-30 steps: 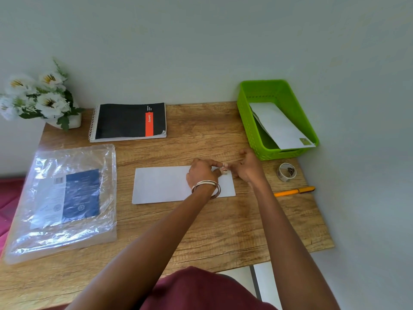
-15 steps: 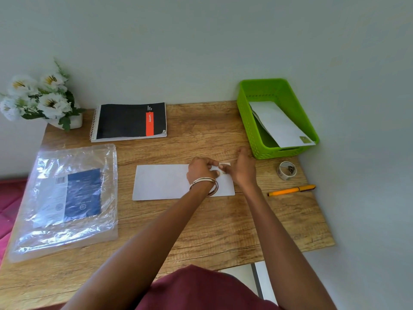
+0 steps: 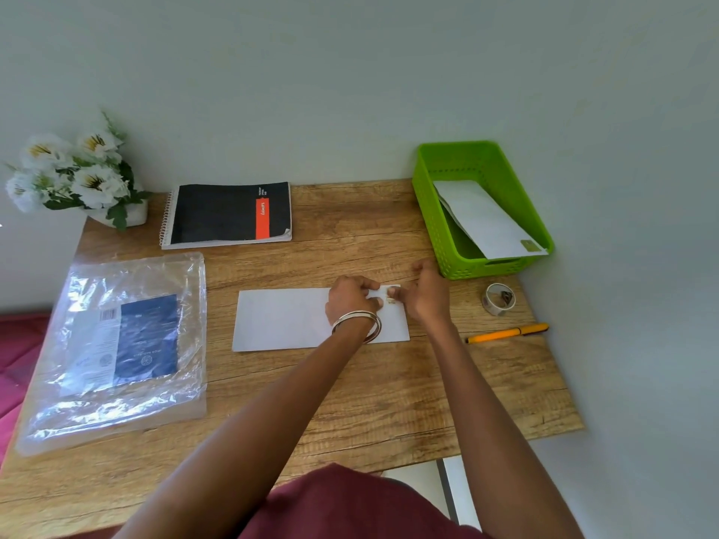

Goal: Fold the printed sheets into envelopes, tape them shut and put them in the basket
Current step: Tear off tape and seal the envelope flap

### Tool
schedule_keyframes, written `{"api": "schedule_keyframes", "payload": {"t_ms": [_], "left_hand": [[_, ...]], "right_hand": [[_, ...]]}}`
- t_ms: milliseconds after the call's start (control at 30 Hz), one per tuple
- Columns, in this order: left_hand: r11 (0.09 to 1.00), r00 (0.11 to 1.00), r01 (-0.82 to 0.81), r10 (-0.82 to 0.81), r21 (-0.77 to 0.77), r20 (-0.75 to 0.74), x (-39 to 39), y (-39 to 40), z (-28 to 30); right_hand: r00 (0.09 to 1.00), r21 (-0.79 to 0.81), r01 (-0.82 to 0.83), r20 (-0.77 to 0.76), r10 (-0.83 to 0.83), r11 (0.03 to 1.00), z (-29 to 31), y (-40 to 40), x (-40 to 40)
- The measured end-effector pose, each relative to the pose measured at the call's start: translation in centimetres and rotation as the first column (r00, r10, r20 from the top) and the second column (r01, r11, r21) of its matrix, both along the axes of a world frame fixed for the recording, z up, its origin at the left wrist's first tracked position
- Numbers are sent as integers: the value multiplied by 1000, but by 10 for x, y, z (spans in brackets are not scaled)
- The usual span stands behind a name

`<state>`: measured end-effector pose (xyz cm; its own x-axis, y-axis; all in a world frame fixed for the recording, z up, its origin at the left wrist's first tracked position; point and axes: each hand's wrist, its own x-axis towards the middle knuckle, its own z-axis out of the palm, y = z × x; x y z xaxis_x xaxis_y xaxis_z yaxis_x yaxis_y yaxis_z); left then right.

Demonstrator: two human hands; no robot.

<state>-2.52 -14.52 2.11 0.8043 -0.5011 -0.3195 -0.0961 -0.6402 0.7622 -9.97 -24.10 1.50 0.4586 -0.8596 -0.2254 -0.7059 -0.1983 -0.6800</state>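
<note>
A white folded envelope [image 3: 284, 319] lies flat in the middle of the wooden desk [image 3: 350, 390]. My left hand [image 3: 352, 299], with bangles on the wrist, and my right hand [image 3: 426, 295] meet over its right end. Their fingertips press a small piece of tape [image 3: 390, 296] down onto the paper near the top right corner. The roll of clear tape [image 3: 498, 299] lies on the desk to the right of my right hand. The green basket [image 3: 428, 212] stands at the back right with a taped white envelope [image 3: 482, 217] leaning inside it.
A yellow pen [image 3: 507, 333] lies near the desk's right edge, below the tape roll. A clear plastic pack of paper [image 3: 116, 348] covers the left side. A black spiral notebook [image 3: 229, 213] and a pot of white flowers [image 3: 81, 177] stand at the back by the wall.
Both hands came down from just above the envelope's right end onto it, and the piece of tape between them now lies against the paper.
</note>
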Motion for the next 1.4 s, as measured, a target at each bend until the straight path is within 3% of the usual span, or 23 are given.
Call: {"api": "schedule_keyframes", "payload": {"t_ms": [233,400,467,500,633,700,767,900,1000,1067,1200,1400], "left_hand": [[1000,1000,-6,6,6,-3,-1,1,2],[993,998,9,-18,-120,-67,2,10,1],[980,995,-50,32,-194,-91,6,23,6],[977,997,-76,70,-199,-35,10,31,8],[969,906,-245,225,11,359,29,72,14],[924,903,-339,266,177,337,37,91,17],[881,927,-360,300,308,224,41,106,17],[849,930,-350,265,395,254,40,118,10],[856,915,-389,316,340,252,43,120,7],[865,897,-430,379,257,226,48,124,5],[855,853,-517,510,45,113,58,131,11],[821,839,-528,544,-217,15,71,116,53]], "right_hand": [[999,-62,30,39,-27,998,-3,6,-1],[989,-39,70,135,-65,997,7,15,-16],[992,-71,87,98,-80,994,6,23,-19],[993,-87,101,75,-94,991,5,28,-20],[995,-173,91,-34,-98,981,3,48,-21],[991,-202,91,-82,-109,975,4,56,-19],[984,-203,99,-128,-126,974,7,61,-16],[964,-111,143,-211,-164,983,8,59,-7],[959,28,251,-144,-245,967,4,52,-6],[954,159,296,-14,-298,942,4,45,-10],[909,458,226,217,-354,860,20,34,-21],[926,458,-36,349,-143,888,71,17,-49]]}}
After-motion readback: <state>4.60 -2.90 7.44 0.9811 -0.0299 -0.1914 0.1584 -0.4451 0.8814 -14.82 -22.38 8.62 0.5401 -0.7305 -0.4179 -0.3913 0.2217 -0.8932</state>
